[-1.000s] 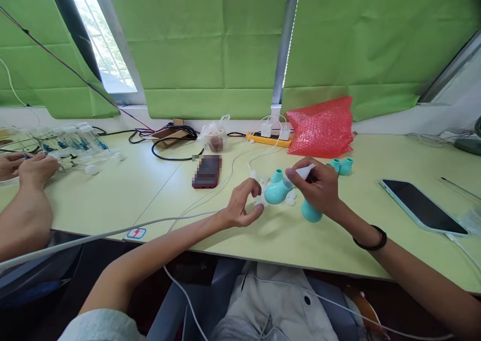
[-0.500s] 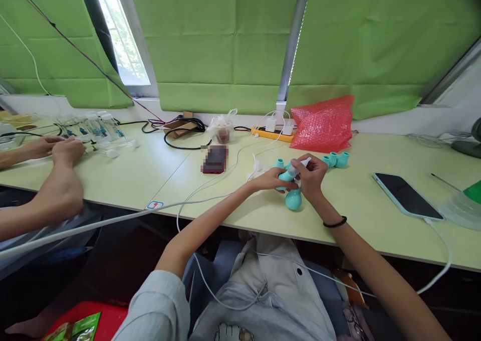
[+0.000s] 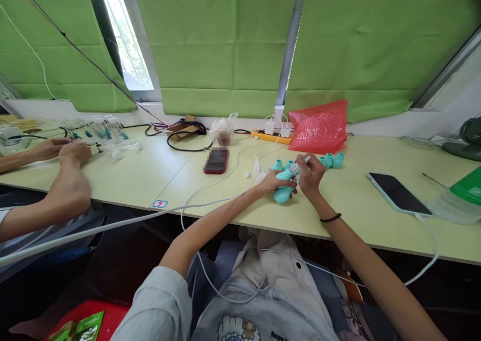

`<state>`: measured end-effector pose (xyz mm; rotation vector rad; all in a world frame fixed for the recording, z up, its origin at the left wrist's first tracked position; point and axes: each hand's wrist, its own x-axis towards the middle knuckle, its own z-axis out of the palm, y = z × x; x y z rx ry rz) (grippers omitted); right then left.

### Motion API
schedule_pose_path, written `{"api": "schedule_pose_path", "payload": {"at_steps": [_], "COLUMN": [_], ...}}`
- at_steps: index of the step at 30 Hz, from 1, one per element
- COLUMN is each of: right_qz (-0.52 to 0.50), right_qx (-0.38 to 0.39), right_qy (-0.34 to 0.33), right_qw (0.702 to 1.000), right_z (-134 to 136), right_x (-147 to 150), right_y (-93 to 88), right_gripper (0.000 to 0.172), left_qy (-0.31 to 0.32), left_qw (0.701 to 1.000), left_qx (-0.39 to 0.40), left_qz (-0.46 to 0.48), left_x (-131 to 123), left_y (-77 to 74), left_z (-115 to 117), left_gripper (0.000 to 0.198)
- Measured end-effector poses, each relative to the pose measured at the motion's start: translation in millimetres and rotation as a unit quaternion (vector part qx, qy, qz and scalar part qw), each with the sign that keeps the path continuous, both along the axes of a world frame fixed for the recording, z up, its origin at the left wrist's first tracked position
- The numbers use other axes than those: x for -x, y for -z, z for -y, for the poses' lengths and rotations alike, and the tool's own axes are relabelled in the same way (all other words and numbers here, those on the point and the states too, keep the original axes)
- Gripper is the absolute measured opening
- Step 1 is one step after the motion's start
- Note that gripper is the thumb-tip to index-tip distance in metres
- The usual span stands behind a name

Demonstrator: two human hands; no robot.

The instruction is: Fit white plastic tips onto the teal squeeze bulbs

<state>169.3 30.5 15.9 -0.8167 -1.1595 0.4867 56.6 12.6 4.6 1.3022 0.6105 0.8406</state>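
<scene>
My left hand (image 3: 277, 182) is closed around a teal rubber bulb (image 3: 281, 195), whose round end points down toward the table's front. At the bulb's upper right end, my right hand (image 3: 312, 174) pinches a small whitish translucent piece (image 3: 294, 168). A pale tip (image 3: 307, 159) sticks out above the right fingers. Whether the piece is inside the bulb's mouth is hidden by the fingers. Just behind my left hand stands another teal bulb (image 3: 277, 165). More teal bulbs (image 3: 332, 160) stand together behind my right hand.
Around my hands lie a phone (image 3: 399, 194) on its cable at right, a dark red device (image 3: 217, 161) at left, a red bubble-wrap bag (image 3: 318, 127), and an orange power strip (image 3: 271, 137). White cables cross the table. At far left, a co-worker's hands (image 3: 75, 152) handle something near clear vials.
The teal bulb's round end has swung left beneath my left hand. My right hand stays at the bulb's upper end with the whitish piece. The whole view has shifted slightly.
</scene>
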Motion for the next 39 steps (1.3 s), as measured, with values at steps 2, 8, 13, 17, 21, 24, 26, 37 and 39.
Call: {"api": "schedule_pose_path", "payload": {"at_steps": [2,8,13,17,21,24,26,37,39], "right_qz": [-0.007,-0.053,-0.065,-0.044,-0.007,0.040,0.087,0.324,0.386], "right_qx": [0.025,0.110,0.176,0.218,0.232,0.230,0.229,0.097,0.042], "right_qy": [-0.019,-0.077,-0.125,-0.178,-0.204,-0.210,-0.211,-0.153,-0.124], "right_qw": [0.999,0.990,0.974,0.958,0.951,0.949,0.946,0.928,0.913], "right_z": [-4.1,-16.8,-17.1,-17.1,-22.4,-26.2,-25.1,-10.7,-10.6], "right_x": [-4.9,-9.7,-8.7,-11.0,-19.6,-32.2,-39.8,-25.1,-23.6], "right_y": [-0.1,2.3,3.1,0.3,-4.7,-5.1,-0.3,34.6,38.5], "right_gripper": [0.027,0.031,0.031,0.037,0.042,0.044,0.045,0.024,0.019], "left_qy": [-0.011,-0.027,-0.023,-0.007,0.005,-0.001,-0.015,-0.260,-0.279], "left_qw": [1.000,0.999,1.000,1.000,1.000,1.000,1.000,0.959,0.949], "left_qx": [-0.004,-0.021,-0.021,-0.012,-0.007,-0.010,-0.017,-0.108,-0.134], "left_qz": [0.010,0.011,0.002,-0.006,-0.001,0.007,0.010,-0.041,-0.058], "left_x": [0.6,2.5,5.7,7.0,6.7,11.4,18.5,52.9,54.3], "left_y": [-2.0,-2.5,-2.3,-5.8,-14.6,-23.5,-27.5,-7.2,-2.5], "left_z": [1.5,2.6,2.2,3.1,1.3,-2.5,-4.6,-6.3,-7.3], "left_gripper": [0.033,0.030,0.030,0.032,0.033,0.035,0.039,0.024,0.022]}}
